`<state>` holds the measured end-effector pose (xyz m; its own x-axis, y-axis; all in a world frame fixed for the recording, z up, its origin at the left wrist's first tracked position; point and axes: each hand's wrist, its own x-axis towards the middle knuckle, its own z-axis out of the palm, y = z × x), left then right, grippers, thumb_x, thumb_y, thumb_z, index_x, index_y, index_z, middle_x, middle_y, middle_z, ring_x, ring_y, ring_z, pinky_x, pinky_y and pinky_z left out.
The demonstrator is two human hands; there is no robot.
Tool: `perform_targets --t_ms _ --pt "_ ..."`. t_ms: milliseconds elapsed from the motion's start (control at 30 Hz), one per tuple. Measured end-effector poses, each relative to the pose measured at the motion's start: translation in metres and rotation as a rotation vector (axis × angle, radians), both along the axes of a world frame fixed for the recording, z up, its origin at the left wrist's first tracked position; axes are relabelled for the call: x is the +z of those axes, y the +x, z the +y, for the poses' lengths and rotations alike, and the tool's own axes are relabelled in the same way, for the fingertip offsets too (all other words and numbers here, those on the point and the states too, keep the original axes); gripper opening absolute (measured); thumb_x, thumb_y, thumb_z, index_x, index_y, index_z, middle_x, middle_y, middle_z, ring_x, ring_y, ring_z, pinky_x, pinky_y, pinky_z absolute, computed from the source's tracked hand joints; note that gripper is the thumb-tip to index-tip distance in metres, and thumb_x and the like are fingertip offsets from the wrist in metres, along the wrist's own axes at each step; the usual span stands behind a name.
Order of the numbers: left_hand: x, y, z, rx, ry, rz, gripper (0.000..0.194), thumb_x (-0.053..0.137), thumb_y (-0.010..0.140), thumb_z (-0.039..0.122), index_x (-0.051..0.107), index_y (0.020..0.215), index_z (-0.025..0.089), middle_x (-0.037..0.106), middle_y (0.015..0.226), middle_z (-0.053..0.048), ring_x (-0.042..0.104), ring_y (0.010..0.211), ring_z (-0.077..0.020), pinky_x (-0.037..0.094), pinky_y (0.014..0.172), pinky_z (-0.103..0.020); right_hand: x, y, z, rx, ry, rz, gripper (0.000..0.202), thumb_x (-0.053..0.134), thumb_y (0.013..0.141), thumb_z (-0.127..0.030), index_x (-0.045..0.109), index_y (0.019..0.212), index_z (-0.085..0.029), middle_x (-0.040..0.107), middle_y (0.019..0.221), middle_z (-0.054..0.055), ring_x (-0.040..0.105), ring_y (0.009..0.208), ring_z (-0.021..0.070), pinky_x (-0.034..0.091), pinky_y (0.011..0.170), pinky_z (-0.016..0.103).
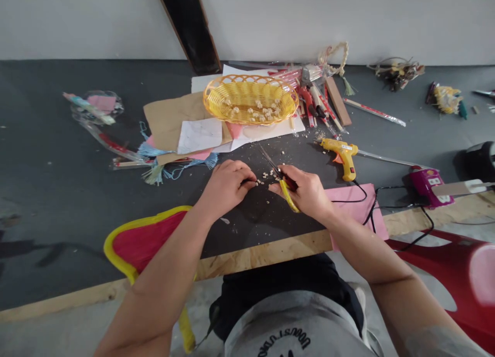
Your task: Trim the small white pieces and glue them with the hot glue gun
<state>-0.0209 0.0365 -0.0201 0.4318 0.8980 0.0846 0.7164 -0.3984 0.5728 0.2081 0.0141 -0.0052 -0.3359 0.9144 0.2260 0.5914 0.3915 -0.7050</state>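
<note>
My right hand [308, 189] is closed around a pair of scissors [288, 192] with yellow handles. Their narrow metal blades point up and to the left over the dark tabletop. To their left, my left hand [228, 186] has thumb and fingers pinched together; whatever may be between the tips is too small to make out. Small off-white bits [266, 175] lie scattered on the table between both hands. Beyond them stands a yellow woven basket [216, 105] with several little off-white clusters inside.
A yellow glue gun [340, 153] lies to the right, its black cord running near a purple power socket [429, 186]. Brown paper [166, 117] and blue tassels [154, 150] are at the left. Red-handled pliers [307, 97] rest among wrapped sticks. A red-and-yellow chair back [149, 238] touches the near edge.
</note>
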Motion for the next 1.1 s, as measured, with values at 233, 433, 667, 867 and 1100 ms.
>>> perform_targets --t_ms 233,433,667,867,1100 --pt "0.010 0.006 -0.002 0.210 -0.134 -0.371 0.013 0.065 0.086 0.033 0.071 0.085 0.022 0.070 0.085 -0.004 0.061 0.083 -0.0208 0.048 0.079 -0.034 0.002 0.001 0.000 -0.013 0.003 -0.009 0.043 0.058 0.093 -0.054 0.068 0.109 -0.015 0.064 0.072 0.002 0.056 0.061 0.0114 0.041 0.060 0.021" --pt "0.009 0.015 -0.005 0.347 -0.487 -0.982 0.024 0.081 0.073 0.038 0.073 0.087 0.019 0.071 0.077 -0.002 0.063 0.071 -0.0142 0.051 0.069 -0.026 0.000 0.000 0.000 0.008 0.010 0.008 0.044 0.059 0.092 -0.055 0.068 0.107 -0.014 0.063 0.070 0.002 0.056 0.060 0.0118 0.039 0.059 0.022" --pt "0.018 0.020 -0.006 0.402 -0.568 -1.235 0.025 0.090 0.059 0.027 0.075 0.077 0.018 0.072 0.071 -0.001 0.066 0.066 -0.0116 0.053 0.067 -0.023 -0.002 -0.001 -0.001 0.042 0.037 0.003 0.041 0.060 0.093 -0.052 0.067 0.107 -0.014 0.063 0.071 0.001 0.054 0.059 0.0106 0.039 0.059 0.021" --pt "0.015 0.018 -0.004 0.386 -0.555 -1.234 0.035 0.090 0.059 0.023 0.068 0.085 0.018 0.070 0.070 0.002 0.066 0.066 -0.0111 0.054 0.066 -0.022 -0.005 -0.003 -0.001 0.099 0.067 -0.017 0.040 0.063 0.091 -0.050 0.067 0.111 -0.015 0.062 0.072 0.000 0.052 0.059 0.0103 0.041 0.060 0.021" --pt "0.008 0.015 -0.004 0.308 -0.477 -1.073 0.049 0.083 0.068 0.023 0.051 0.105 0.021 0.073 0.077 0.002 0.070 0.072 -0.0137 0.053 0.066 -0.023 -0.004 -0.003 -0.001 0.122 0.097 -0.095 0.040 0.063 0.092 -0.050 0.068 0.113 -0.016 0.064 0.077 0.003 0.058 0.068 0.0145 0.045 0.067 0.024"
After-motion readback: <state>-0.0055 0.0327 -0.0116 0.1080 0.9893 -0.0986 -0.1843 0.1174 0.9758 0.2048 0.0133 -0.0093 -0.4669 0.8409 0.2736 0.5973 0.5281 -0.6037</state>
